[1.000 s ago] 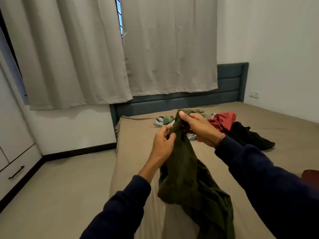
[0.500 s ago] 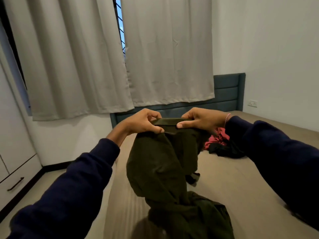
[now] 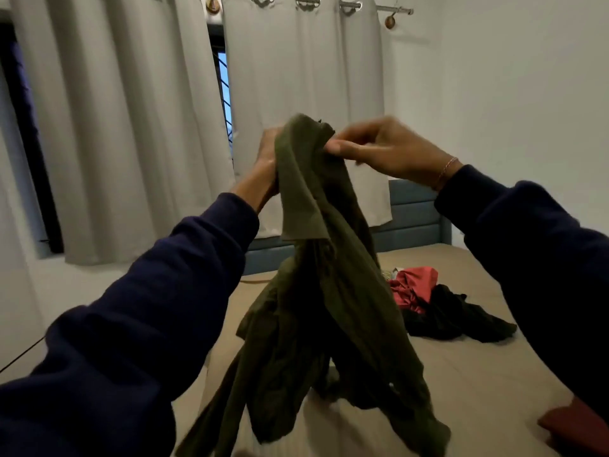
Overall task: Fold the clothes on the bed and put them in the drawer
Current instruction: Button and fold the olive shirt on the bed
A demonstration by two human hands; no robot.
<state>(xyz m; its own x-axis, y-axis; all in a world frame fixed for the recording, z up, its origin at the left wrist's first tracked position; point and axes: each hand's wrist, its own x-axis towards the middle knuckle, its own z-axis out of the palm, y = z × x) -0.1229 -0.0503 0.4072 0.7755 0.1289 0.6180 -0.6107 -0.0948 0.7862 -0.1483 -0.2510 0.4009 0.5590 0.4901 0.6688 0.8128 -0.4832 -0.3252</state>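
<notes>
A dark olive green garment (image 3: 323,308) hangs bunched in the air above the bed (image 3: 478,374), its lower end trailing on the sheet. My left hand (image 3: 265,159) grips its top edge from the left, partly hidden behind the cloth. My right hand (image 3: 385,150) pinches the same top edge from the right, thumb in front. On the bed behind lie a red garment (image 3: 415,285) and a black garment (image 3: 454,318), crumpled together.
Grey curtains (image 3: 131,127) cover the window behind the bed. A blue-grey headboard (image 3: 415,219) stands at the wall. A dark red thing (image 3: 573,427) lies on the bed at the lower right edge. Bare floor (image 3: 39,341) lies to the left.
Both hands have lifted the green garment much higher and drawn close together at its top. The view has tilted upward, so the drawers at left are out of view.
</notes>
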